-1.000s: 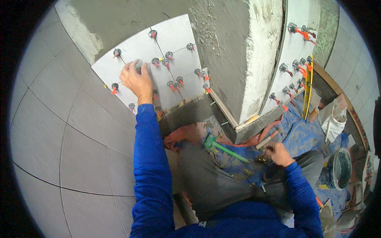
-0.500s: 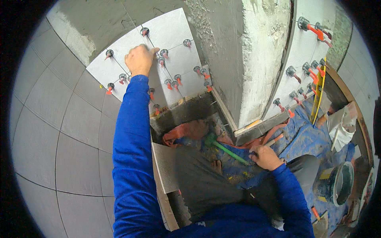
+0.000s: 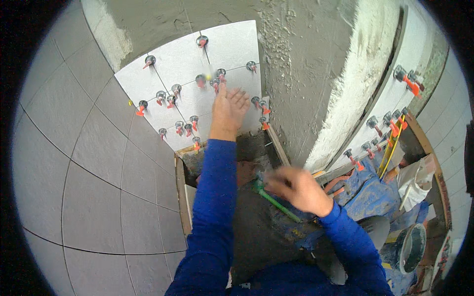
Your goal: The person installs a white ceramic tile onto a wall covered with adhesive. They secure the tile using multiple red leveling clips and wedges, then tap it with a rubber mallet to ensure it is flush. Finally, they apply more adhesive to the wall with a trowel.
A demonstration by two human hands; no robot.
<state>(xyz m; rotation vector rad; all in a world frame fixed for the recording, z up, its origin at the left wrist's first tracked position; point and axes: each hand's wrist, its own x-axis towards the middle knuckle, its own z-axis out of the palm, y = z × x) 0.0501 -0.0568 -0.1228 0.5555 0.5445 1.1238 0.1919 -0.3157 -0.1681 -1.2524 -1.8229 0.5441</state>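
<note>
My left hand (image 3: 229,112) is open in front of the white wall tiles (image 3: 173,66), its fingers spread and thumb up, just below the tile levelling clips (image 3: 215,84) at the joint. Many such clips with dark round bases and red-orange tabs sit along the tile joints; one clip (image 3: 200,81) near my hand is blurred. A small yellow blur (image 3: 209,77) shows beside it, too smeared to name. Lower and to the right, my right hand (image 3: 301,191) is raised over my lap with fingers curled together; motion blurs the fingertips, and what they pinch cannot be made out.
Below lies a green-handled tool (image 3: 279,203). A rough cement column (image 3: 306,74) stands right of the tiles, then a second tiled strip with clips (image 3: 373,126). On the right are a yellow level (image 3: 391,148), a white bag (image 3: 415,178) and a bucket (image 3: 414,249) on blue sheeting (image 3: 368,190).
My left hand has moved right and down from the upper tile and opened from a closed shape. My right hand has risen and moved left from my lap. The view has shifted.
</note>
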